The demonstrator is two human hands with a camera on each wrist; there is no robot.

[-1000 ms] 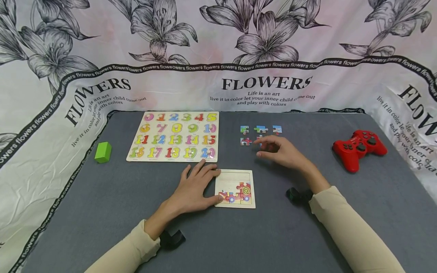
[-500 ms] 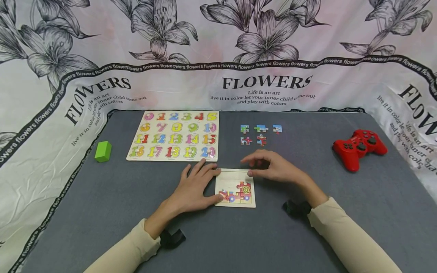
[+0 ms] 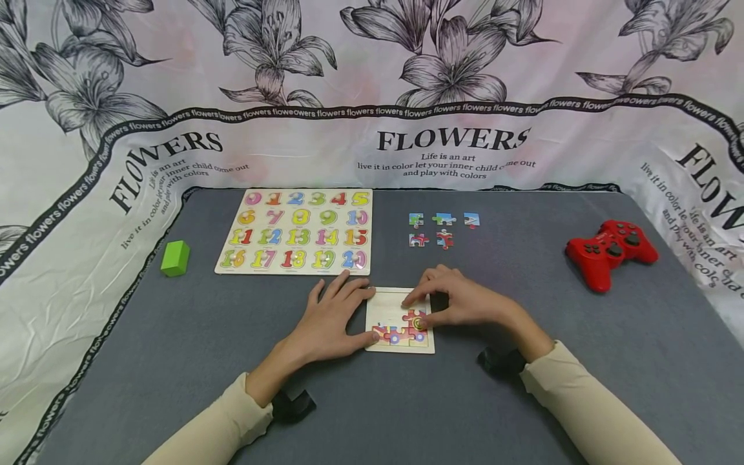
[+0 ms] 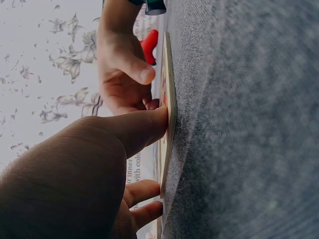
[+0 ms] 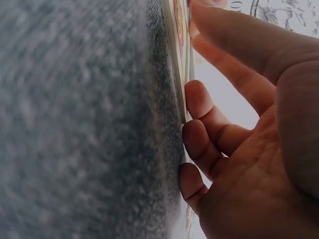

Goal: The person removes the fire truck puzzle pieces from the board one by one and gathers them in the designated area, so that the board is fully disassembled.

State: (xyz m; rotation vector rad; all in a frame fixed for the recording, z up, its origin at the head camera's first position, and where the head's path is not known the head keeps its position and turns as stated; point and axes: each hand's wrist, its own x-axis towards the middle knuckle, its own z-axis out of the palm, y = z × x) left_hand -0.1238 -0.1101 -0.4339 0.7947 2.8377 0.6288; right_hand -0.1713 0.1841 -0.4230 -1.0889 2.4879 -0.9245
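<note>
"Left hand [image 3: 327,324], from the head view?"
"Spread, at nine o'clock of the puzzle tray [image 3: 388,299]; right hand [image 3: 462,299] arches in from three, thumb and fingertips apart over fitted pieces [image 3: 396,335]. Loose pieces [image 3: 444,219] sit at one."
"Left wrist?"
"Thumb rests on the rim. Firm bracing should stop slips."
"Right wrist?"
"Fingers parted, contact hard to tell. I'd press seams gently."

A square, pale wooden puzzle tray [image 3: 383,303] is lying flat on the bench [image 3: 372,413], the left hand [image 3: 330,323] touching its left edge. Red fitted pieces [image 3: 396,336] are running along its bottom and partway up its right side, beneath the right hand [image 3: 462,300]. Five loose pieces [image 3: 445,219] are lying beyond.
</note>
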